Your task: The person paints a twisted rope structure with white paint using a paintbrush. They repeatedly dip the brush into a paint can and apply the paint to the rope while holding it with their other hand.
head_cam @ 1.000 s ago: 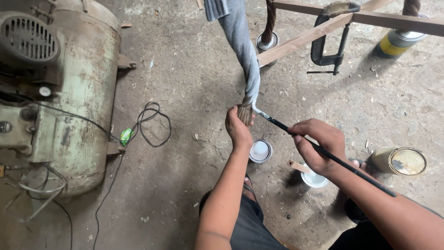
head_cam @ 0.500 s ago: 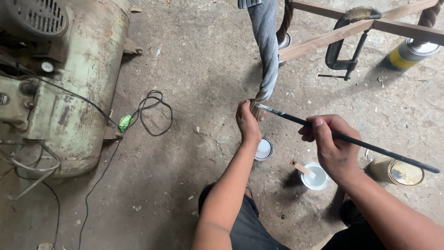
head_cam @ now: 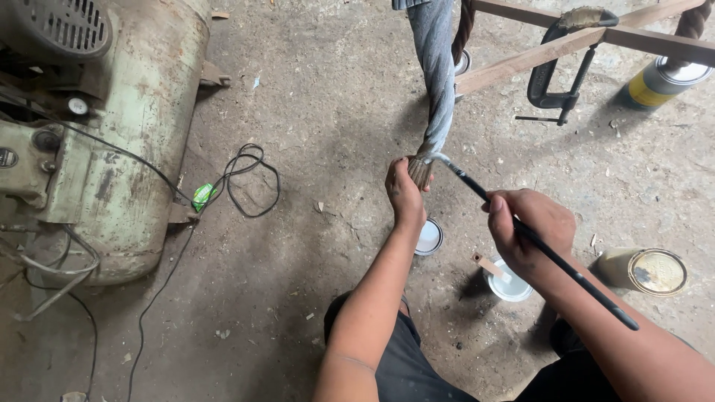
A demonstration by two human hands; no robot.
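Note:
A twisted, spiral-carved furniture leg (head_cam: 439,82), painted grey, hangs down from the top of the head view. My left hand (head_cam: 406,192) grips its unpainted wooden foot (head_cam: 419,170). My right hand (head_cam: 530,227) holds a long thin black paintbrush (head_cam: 547,249) like a pen, and the brush tip touches the leg just above the foot. Under my hands a small white cup of paint (head_cam: 510,283) with a wooden stir stick stands on the floor, and a round white lid (head_cam: 430,237) lies beside it.
A big pale-green air compressor tank (head_cam: 126,126) fills the left side, with black cables (head_cam: 249,179) looping over the concrete floor. Wooden rails (head_cam: 596,41) held by a black C-clamp (head_cam: 555,71) cross the top right. Two tin cans (head_cam: 648,269) (head_cam: 659,80) stand at the right.
The view has shifted, so the leg and my hands sit further right and lower. The brush tip stays at the bottom of the leg while my right hand has dropped slightly.

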